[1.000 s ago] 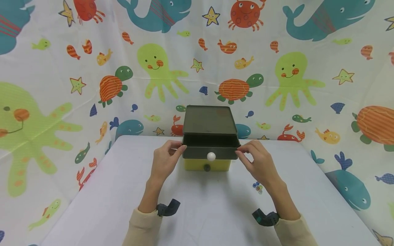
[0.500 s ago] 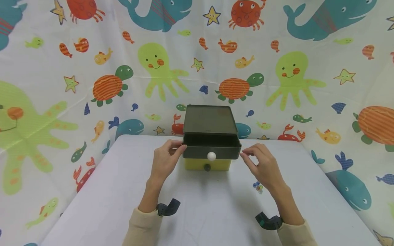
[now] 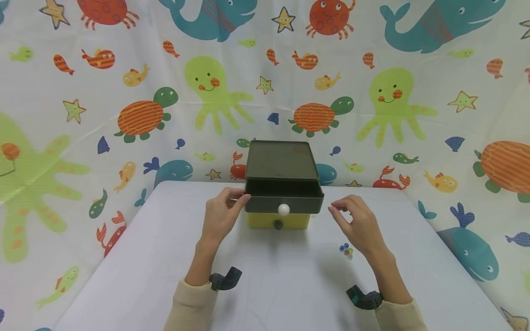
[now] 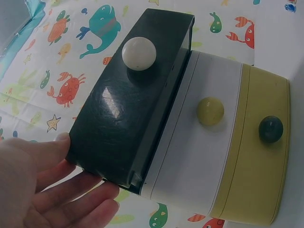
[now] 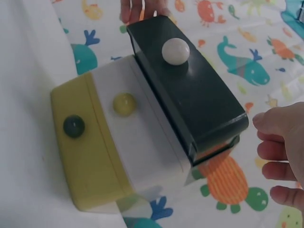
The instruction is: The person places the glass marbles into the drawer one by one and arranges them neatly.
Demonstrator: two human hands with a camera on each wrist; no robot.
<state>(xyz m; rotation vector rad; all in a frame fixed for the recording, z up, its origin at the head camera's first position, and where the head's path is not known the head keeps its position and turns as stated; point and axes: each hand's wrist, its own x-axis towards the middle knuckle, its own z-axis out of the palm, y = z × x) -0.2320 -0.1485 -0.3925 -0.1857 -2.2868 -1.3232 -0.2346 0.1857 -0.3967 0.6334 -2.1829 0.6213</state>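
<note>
A small drawer cabinet (image 4: 198,128) has its dark green top drawer (image 3: 265,204) pulled out, with a round white knob (image 4: 139,53) on the front. Below are a white drawer (image 5: 134,118) with a yellow knob and a yellow drawer (image 4: 254,142) with a dark green knob, both pushed in. My left hand (image 3: 221,214) holds the green drawer by its left front corner, thumb on the front edge and fingers along the side. To the right of the drawer, my right hand (image 3: 359,225) hovers with loosely bent fingers, apart from the corner and holding nothing.
The cabinet stands on a white table (image 3: 265,285) near its far edge. A little cluster of blue, green and clear round pieces (image 3: 346,251) lies on the table by my right wrist. A sea-animal print curtain (image 3: 265,110) hangs behind and along both sides.
My right hand has let go of the drawer's right front corner and moved a short way right. My left hand and the green drawer have stayed in place.
</note>
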